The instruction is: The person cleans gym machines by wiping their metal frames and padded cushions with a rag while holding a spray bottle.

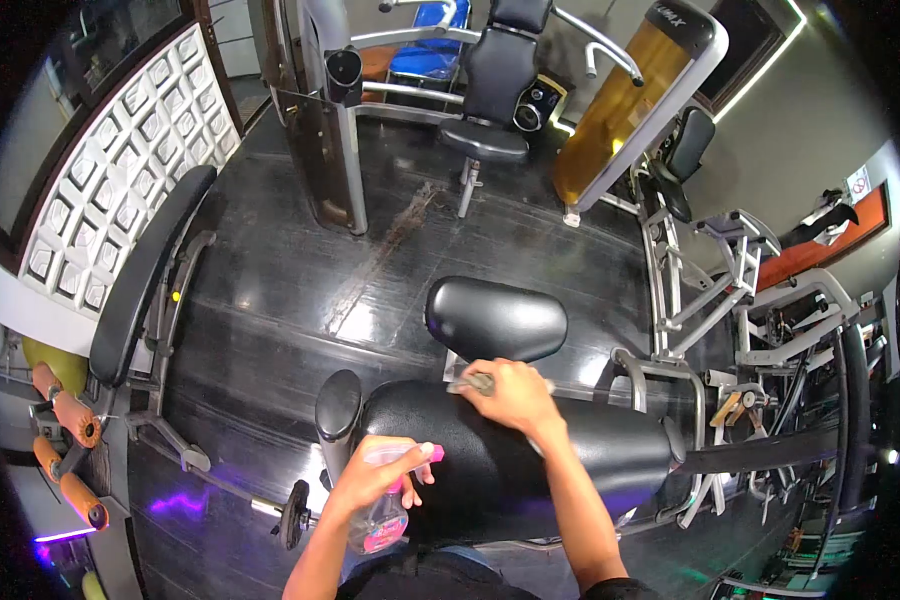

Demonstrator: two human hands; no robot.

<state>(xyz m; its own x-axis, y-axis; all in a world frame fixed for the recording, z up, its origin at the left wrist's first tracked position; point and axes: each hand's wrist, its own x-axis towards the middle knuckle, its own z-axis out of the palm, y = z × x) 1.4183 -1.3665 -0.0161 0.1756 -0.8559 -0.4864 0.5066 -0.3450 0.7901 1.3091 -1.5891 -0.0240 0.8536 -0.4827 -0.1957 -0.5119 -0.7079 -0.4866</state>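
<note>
One clear plastic bottle (379,527) in left hand (378,475), fingers curled; right hand (515,396) pinching cloth (481,383) at smooth pad (495,470)

The bench pad (495,460) looks like smooth leatherette with a soft sheen. Over its near edge, the spray bottle (376,522) is clear, glossy plastic; at its far edge, the rag (482,382) looks like matt cloth. Beyond it, the floor (260,265) is shiny, roughly scuffed.
</note>
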